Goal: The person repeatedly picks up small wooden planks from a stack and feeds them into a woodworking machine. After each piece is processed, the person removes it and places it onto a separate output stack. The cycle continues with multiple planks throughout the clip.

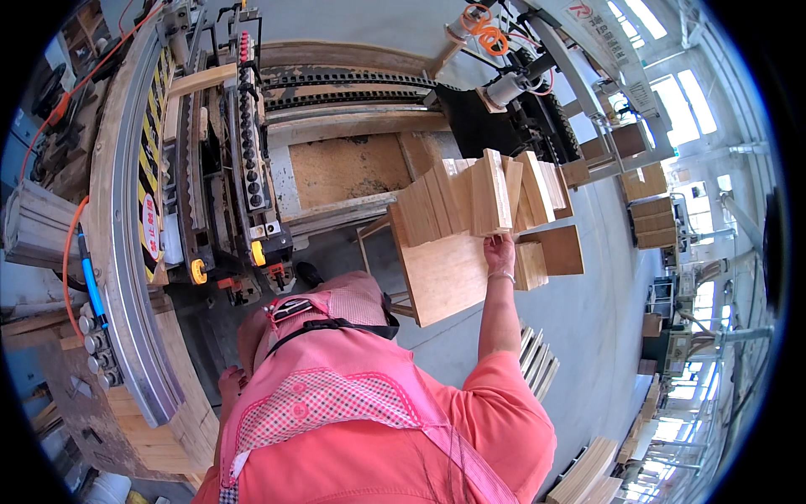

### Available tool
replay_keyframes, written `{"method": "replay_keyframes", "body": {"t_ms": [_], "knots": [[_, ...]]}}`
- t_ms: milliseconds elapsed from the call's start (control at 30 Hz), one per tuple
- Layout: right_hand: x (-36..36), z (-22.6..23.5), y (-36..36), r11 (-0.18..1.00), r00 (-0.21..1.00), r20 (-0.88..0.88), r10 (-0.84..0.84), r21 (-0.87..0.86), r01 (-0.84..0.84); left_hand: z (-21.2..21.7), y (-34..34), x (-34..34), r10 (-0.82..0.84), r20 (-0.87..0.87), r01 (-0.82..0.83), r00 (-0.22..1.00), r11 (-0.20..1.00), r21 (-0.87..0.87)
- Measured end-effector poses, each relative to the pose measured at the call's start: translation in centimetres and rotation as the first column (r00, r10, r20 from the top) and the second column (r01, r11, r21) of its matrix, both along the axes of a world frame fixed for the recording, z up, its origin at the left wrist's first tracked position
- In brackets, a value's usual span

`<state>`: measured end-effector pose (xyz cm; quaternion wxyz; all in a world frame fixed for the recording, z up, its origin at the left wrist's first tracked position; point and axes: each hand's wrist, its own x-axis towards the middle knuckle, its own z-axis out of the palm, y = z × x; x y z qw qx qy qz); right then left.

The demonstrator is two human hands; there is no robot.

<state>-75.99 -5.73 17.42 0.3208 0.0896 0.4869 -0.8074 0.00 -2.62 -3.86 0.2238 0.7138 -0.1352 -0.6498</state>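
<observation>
My right arm reaches out to the stacks of light wooden boards (428, 206) on a small wooden table (441, 277). My right hand (500, 252) is closed on the near end of a wooden board (489, 197), which stands out above those beside it. Part of the fingers is hidden by the board's end. My left hand (230, 382) hangs low by my left side, close to the apron (336, 403); little of its fingers shows, and it touches no board.
A long machine with a black clamp row (249, 143) and a striped guard rail (151, 168) runs along the left. Slatted wood (537, 363) lies on the floor at right, with more board stacks (588, 470) nearer. An orange coiled hose (487, 34) hangs at the back.
</observation>
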Motion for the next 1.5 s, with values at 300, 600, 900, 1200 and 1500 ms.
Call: {"method": "replay_keyframes", "body": {"t_ms": [300, 600, 900, 1200, 1500], "knots": [[1.8, 0.4, 0.2, 0.998, 0.986, -0.155, -0.059, -0.046, 0.053, 0.6, -0.8, -0.4, 0.015, -0.003, -0.015, 1.0, 1.0, 0.004], [2.8, 7.7, 1.9, 0.997, 0.987, -0.15, -0.065, 0.024, 0.069, 0.0, -0.8, -0.5, 0.002, -0.013, -0.003, 1.0, 1.0, -0.015], [1.1, 11.0, 1.7, 0.997, 0.999, -0.041, 0.033, 0.066, -0.031, -0.4, -1.5, -0.4, -0.022, -0.045, 0.019, 0.999, 0.998, -0.057], [0.4, 11.1, 1.4, 0.987, 0.994, -0.092, -0.065, 0.144, 0.078, -5.9, 0.6, 1.7, -0.074, 0.018, 0.074, 0.997, 0.996, -0.045], [3.1, 9.3, 1.2, 0.87, 0.961, -0.268, -0.07, 0.454, 0.19, -2.7, -0.7, 0.2, -0.127, 0.076, 0.132, 0.989, 0.99, -0.057]]}}
